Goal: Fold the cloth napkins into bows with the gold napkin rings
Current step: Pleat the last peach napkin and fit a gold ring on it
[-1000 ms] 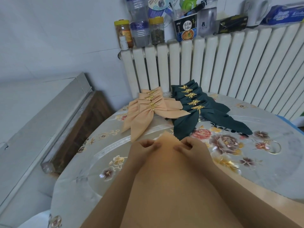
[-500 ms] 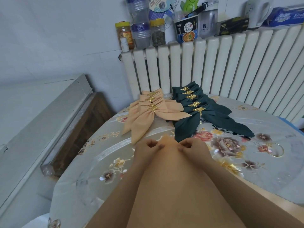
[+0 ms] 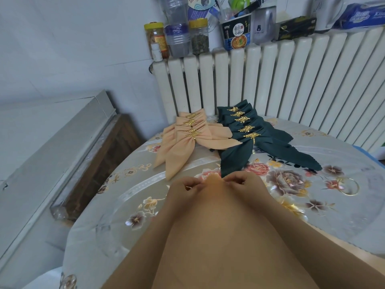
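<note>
A tan cloth napkin [image 3: 216, 222] lies between my forearms and reaches toward the table's middle. My left hand [image 3: 183, 189] and my right hand [image 3: 242, 185] pinch its far tip from either side, fingers curled. Beyond them lie several finished tan bows [image 3: 187, 142] and several dark green bows [image 3: 250, 140], each clasped by a gold leaf ring. A loose gold napkin ring [image 3: 349, 185] lies flat on the tablecloth to the right of my right hand.
The round table [image 3: 125, 205] has a shiny floral cover. A white radiator [image 3: 270, 84] stands behind it, its top crowded with jars, bottles and boxes. A grey box-like surface [image 3: 52, 147] and a wooden frame sit to the left.
Both hands, still pinching the tan napkin's tip, have drawn slightly back toward me. The view has tilted a little; the bows and the ring lie as before.
</note>
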